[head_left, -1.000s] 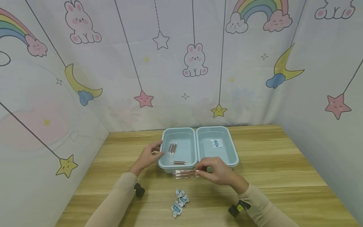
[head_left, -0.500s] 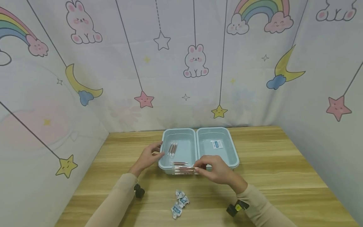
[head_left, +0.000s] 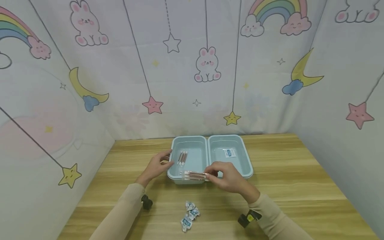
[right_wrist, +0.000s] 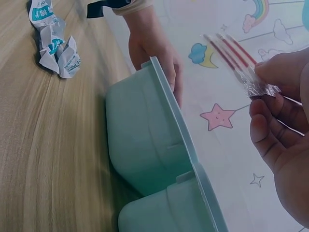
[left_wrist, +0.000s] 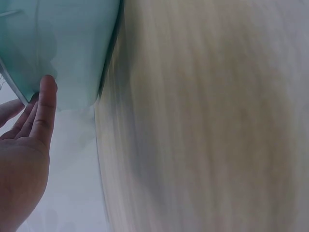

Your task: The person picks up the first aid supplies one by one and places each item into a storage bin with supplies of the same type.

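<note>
My right hand (head_left: 229,176) pinches one end of a clear pack of cotton swabs (head_left: 194,175) with reddish-brown sticks, between thumb and fingers. The pack lies level above the front rim of the left light-blue bin (head_left: 193,136). Inside that bin, toward its left side, rests another pack of swabs (head_left: 182,158). My left hand (head_left: 154,168) touches the left bin's side near the rim. In the left wrist view its fingers (left_wrist: 47,108) lie straight along the outer wall. A flat white and blue packet (head_left: 230,152) lies in the right bin (head_left: 247,156).
Crumpled white and blue packets (head_left: 189,215) lie on the wooden table (head_left: 288,186) in front of the bins. The two bins stand side by side near the back edge. Behind them hangs a patterned curtain (head_left: 186,83).
My right hand has raised the swab pack slightly, away from me, over the left bin's front rim. It now covers a second swab pack seen in the bin earlier. My left hand stays put.
</note>
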### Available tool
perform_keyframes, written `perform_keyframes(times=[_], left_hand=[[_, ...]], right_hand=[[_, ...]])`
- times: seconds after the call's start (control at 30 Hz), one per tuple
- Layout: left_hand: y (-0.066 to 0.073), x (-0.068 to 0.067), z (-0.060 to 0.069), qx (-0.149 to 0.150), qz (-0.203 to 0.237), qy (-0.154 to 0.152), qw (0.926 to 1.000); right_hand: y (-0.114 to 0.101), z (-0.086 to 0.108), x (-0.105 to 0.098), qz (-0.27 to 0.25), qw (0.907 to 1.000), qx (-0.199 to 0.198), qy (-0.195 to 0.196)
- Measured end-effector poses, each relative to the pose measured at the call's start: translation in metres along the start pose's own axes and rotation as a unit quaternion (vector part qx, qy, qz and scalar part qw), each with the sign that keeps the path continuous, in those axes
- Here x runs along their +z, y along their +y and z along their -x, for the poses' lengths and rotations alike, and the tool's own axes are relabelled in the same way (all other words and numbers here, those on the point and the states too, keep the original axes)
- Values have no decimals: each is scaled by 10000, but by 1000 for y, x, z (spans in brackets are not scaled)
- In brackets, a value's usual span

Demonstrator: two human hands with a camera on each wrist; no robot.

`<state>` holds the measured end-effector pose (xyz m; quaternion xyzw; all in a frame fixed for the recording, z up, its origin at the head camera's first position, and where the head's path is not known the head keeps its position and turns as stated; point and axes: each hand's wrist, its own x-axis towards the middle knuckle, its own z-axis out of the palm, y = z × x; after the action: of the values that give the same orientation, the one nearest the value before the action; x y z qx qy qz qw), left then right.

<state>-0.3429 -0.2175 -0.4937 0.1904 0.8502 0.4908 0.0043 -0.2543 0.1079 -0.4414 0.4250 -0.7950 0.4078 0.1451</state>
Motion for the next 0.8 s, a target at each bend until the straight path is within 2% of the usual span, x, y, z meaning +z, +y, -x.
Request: perform_keyframes(times=[0.63,0.8], left_hand=[[1,1,1,-44,63,30,10000],[-1,1,2,70,184,-21,9998]], right_hand=[[6,-5,2,279,9990,-135,309],[6,-8,3,296,9984,-75,475]])
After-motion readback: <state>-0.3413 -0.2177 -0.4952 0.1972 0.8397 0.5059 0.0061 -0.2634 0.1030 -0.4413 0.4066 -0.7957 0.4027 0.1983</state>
